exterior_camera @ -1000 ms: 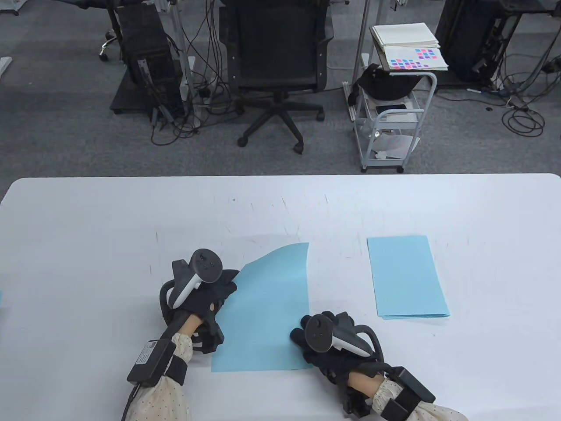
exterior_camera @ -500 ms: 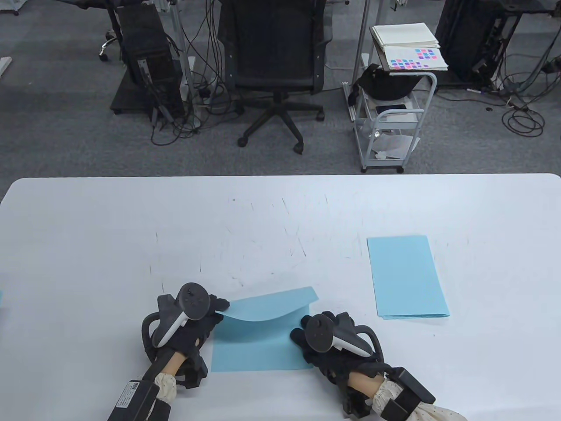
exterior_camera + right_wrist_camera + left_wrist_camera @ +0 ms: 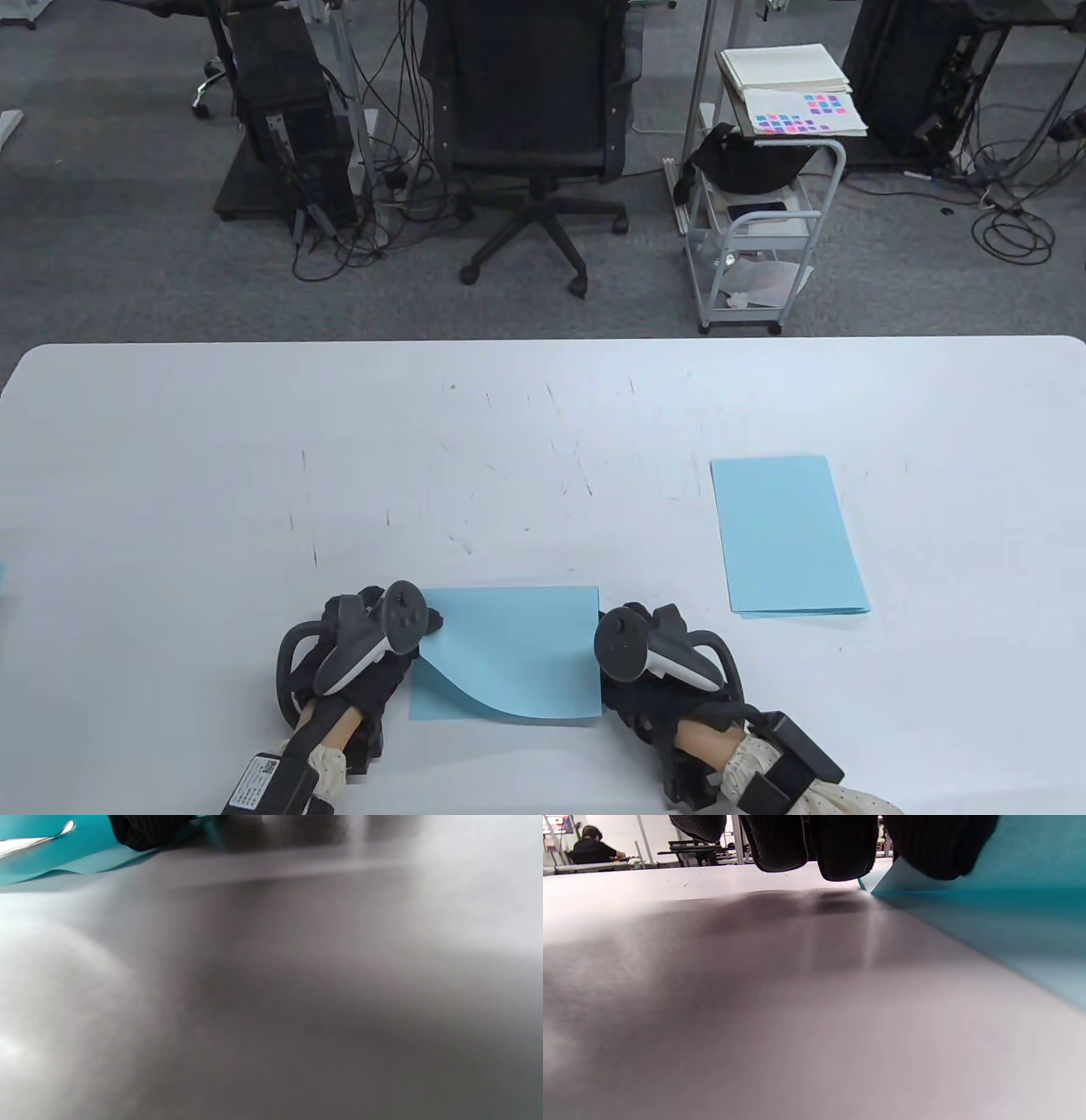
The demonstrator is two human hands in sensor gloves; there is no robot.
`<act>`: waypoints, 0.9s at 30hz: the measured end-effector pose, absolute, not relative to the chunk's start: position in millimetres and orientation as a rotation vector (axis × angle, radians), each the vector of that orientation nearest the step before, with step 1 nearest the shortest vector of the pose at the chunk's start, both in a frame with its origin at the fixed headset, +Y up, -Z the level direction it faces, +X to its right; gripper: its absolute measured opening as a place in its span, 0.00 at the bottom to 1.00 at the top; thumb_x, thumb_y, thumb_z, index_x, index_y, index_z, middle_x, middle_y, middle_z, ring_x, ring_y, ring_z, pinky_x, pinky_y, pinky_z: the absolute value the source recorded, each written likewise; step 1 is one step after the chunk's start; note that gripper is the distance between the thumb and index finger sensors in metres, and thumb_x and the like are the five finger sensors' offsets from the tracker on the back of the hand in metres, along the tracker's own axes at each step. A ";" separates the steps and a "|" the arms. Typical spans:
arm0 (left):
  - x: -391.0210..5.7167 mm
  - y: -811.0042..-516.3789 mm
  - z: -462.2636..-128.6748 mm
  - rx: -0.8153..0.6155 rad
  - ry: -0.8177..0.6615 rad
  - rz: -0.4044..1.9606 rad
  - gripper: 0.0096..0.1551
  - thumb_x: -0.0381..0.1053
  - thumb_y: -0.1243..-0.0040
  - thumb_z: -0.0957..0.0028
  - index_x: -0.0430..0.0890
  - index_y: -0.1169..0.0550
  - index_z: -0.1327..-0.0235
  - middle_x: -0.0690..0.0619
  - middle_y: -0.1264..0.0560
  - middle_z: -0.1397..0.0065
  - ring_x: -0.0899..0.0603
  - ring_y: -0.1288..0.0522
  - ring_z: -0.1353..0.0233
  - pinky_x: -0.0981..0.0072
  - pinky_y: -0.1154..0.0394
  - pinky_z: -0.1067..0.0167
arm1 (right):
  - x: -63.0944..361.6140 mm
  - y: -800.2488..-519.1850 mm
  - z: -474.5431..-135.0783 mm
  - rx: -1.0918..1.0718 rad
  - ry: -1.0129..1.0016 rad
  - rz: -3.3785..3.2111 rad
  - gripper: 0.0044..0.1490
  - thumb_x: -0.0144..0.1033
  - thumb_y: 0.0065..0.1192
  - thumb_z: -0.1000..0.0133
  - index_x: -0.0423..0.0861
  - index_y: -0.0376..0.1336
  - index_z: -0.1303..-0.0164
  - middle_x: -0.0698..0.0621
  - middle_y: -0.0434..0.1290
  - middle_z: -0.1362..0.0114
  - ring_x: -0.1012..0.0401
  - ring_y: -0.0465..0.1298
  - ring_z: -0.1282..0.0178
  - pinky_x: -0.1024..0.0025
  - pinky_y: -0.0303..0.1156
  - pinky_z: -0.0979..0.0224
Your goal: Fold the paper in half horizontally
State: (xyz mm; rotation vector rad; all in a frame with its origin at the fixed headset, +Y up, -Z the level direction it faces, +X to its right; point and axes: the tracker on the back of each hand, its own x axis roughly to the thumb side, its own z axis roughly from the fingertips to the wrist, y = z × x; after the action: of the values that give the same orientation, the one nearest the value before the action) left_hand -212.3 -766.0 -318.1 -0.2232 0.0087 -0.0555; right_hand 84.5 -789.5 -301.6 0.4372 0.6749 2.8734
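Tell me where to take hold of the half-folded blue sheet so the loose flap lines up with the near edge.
Probably the flap's loose near-left corner on the blue sheet, coming in from the left with the left hand. That corner curls short of the bottom layer's near-left corner, while the right side already sits square under the right hand, which can pin it.

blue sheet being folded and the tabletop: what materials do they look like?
Blue sheet: looks like thin matte paper; the flap bends in a smooth curve and shows no gloss. Tabletop: seems a hard, smooth white laminate or plastic, faintly sheeny, with fine dark scratch marks; the exact material is open.
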 end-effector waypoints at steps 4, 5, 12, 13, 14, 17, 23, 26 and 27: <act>-208.9 -767.7 -316.4 -0.235 -0.012 -0.092 0.26 0.60 0.38 0.57 0.79 0.25 0.44 0.74 0.32 0.21 0.51 0.34 0.16 0.47 0.40 0.18 | 84.7 -789.4 -301.6 0.437 0.678 2.872 0.37 0.46 0.51 0.44 0.71 0.44 0.25 0.67 0.37 0.13 0.49 0.32 0.14 0.36 0.30 0.20; -208.4 -768.2 -315.7 -0.243 -0.018 -0.105 0.27 0.59 0.37 0.57 0.79 0.26 0.43 0.75 0.33 0.21 0.52 0.35 0.16 0.46 0.40 0.17 | 84.7 -789.3 -301.6 0.437 0.678 2.872 0.37 0.46 0.51 0.44 0.71 0.44 0.25 0.67 0.37 0.13 0.49 0.32 0.14 0.36 0.30 0.20; -208.9 -770.3 -313.8 -0.309 -0.051 -0.120 0.30 0.49 0.41 0.51 0.79 0.30 0.41 0.77 0.39 0.20 0.53 0.40 0.14 0.46 0.42 0.17 | 84.9 -789.2 -301.5 0.438 0.680 2.869 0.37 0.46 0.51 0.44 0.71 0.44 0.25 0.67 0.37 0.13 0.49 0.32 0.14 0.36 0.30 0.20; -208.9 -770.2 -313.6 -0.314 -0.053 -0.109 0.30 0.48 0.41 0.51 0.79 0.30 0.41 0.78 0.39 0.20 0.53 0.40 0.14 0.46 0.42 0.17 | 84.9 -789.2 -301.6 0.438 0.680 2.869 0.37 0.46 0.51 0.44 0.71 0.44 0.25 0.66 0.37 0.13 0.49 0.32 0.14 0.36 0.30 0.20; -208.9 -770.3 -313.1 -0.326 -0.060 -0.093 0.30 0.47 0.42 0.50 0.79 0.30 0.41 0.78 0.39 0.20 0.53 0.41 0.14 0.46 0.43 0.17 | 84.9 -789.1 -301.5 0.438 0.681 2.869 0.37 0.46 0.51 0.44 0.71 0.44 0.25 0.67 0.37 0.13 0.49 0.32 0.14 0.36 0.30 0.20; -209.6 -771.1 -311.8 -0.373 -0.070 -0.038 0.29 0.52 0.43 0.51 0.79 0.31 0.39 0.78 0.38 0.20 0.53 0.44 0.14 0.45 0.44 0.17 | 84.9 -789.0 -301.6 0.439 0.682 2.868 0.37 0.46 0.51 0.44 0.71 0.44 0.25 0.66 0.37 0.13 0.49 0.31 0.14 0.36 0.30 0.20; -211.8 -778.1 -308.6 -0.444 -0.084 0.001 0.39 0.68 0.40 0.63 0.78 0.37 0.34 0.77 0.45 0.18 0.51 0.48 0.13 0.44 0.46 0.16 | 84.9 -788.9 -301.8 0.437 0.685 2.864 0.37 0.46 0.51 0.44 0.71 0.45 0.25 0.66 0.37 0.13 0.49 0.31 0.14 0.36 0.30 0.20; -209.4 -778.7 -307.5 -0.433 -0.094 -0.044 0.40 0.67 0.40 0.63 0.79 0.39 0.34 0.76 0.47 0.18 0.52 0.47 0.13 0.44 0.46 0.16 | 84.9 -789.0 -301.9 0.436 0.686 2.863 0.37 0.46 0.51 0.44 0.71 0.45 0.25 0.66 0.37 0.13 0.49 0.31 0.14 0.36 0.30 0.20; -209.1 -778.3 -307.7 -0.428 -0.094 -0.047 0.40 0.67 0.40 0.64 0.79 0.39 0.34 0.76 0.46 0.18 0.52 0.48 0.13 0.44 0.46 0.16 | 84.9 -789.0 -302.0 0.435 0.686 2.863 0.37 0.46 0.51 0.44 0.71 0.45 0.25 0.67 0.37 0.13 0.49 0.32 0.14 0.36 0.30 0.20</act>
State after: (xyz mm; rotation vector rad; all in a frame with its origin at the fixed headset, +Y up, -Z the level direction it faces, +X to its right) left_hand -209.1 -778.3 -307.7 -0.4280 -0.0941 -0.0469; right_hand 84.9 -789.0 -302.0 0.4352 0.6863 2.8631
